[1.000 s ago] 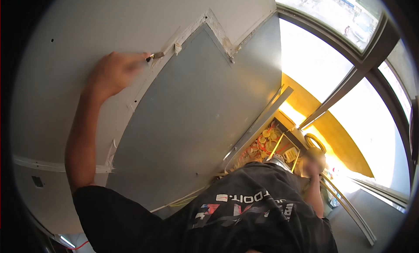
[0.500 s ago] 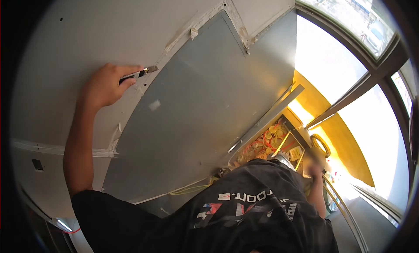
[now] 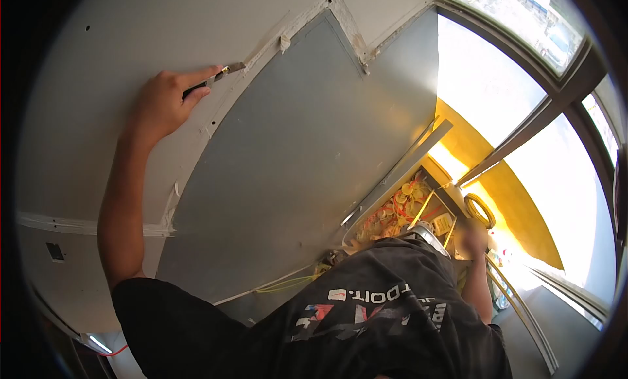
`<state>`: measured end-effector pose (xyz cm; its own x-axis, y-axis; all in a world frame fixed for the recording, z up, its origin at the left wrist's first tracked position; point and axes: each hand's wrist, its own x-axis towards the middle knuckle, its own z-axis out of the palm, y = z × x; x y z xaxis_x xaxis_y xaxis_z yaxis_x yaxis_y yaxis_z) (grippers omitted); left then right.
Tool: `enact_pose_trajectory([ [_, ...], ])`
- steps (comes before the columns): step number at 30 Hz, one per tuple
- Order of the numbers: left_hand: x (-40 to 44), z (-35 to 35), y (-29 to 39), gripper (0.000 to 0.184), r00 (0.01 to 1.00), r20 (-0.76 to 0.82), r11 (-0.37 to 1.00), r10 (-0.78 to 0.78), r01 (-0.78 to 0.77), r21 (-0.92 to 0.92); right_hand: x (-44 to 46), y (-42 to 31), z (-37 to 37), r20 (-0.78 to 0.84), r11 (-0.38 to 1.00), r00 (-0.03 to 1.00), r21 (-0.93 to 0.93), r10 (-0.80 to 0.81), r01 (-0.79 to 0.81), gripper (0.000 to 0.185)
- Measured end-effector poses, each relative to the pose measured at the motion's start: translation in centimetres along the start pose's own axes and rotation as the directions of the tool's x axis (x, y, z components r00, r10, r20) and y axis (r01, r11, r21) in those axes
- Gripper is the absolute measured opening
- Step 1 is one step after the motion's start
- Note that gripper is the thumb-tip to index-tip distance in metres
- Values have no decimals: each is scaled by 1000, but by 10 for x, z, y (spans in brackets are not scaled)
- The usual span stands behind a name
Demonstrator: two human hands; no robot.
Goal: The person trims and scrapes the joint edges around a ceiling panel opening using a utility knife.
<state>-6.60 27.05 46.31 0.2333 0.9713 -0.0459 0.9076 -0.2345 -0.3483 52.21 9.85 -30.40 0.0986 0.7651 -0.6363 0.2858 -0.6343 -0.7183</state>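
One big grey panel meets pale board, pretty scruffy seam. Left hand is up there pinching with thumb and straight index; right hand is near a yellow coil, fingers too blurry to tell. Little knife is in the left, blade by the seam.

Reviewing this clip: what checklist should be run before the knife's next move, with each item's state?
1. Left hand grips knife: ok.
2. Blade exposed: ok.
3. Left fingers behind the blade: ok.
4. Blade touching the seam: cannot tell.
5. Seam free of loose flaps: not ok, a flap sticks out farther along.
6. Right hand empty: cannot tell, blurred.
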Motion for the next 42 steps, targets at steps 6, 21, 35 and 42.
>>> enact_pose_trajectory([
  [6, -4, 8, -1, 38, 1000, -17, 999, -22, 23, 39, 64, 154, 27, 101, 896, 954, -327, -282, 300, 14],
  [21, -19, -21, 2, 39, 990, 124, 996, -69, 74, -39, 68, 77, 30, 104, 917, 967, -308, -232, 253, 16],
  [35, 13, -14, 3, 37, 996, 79, 999, 35, -33, -31, 106, 167, 28, 102, 869, 947, -379, -304, 319, 14],
  [42, 13, -11, 3, 36, 995, 99, 1000, 7, -7, 4, 97, 163, 36, 175, 705, 856, -500, -486, 502, 13],
])
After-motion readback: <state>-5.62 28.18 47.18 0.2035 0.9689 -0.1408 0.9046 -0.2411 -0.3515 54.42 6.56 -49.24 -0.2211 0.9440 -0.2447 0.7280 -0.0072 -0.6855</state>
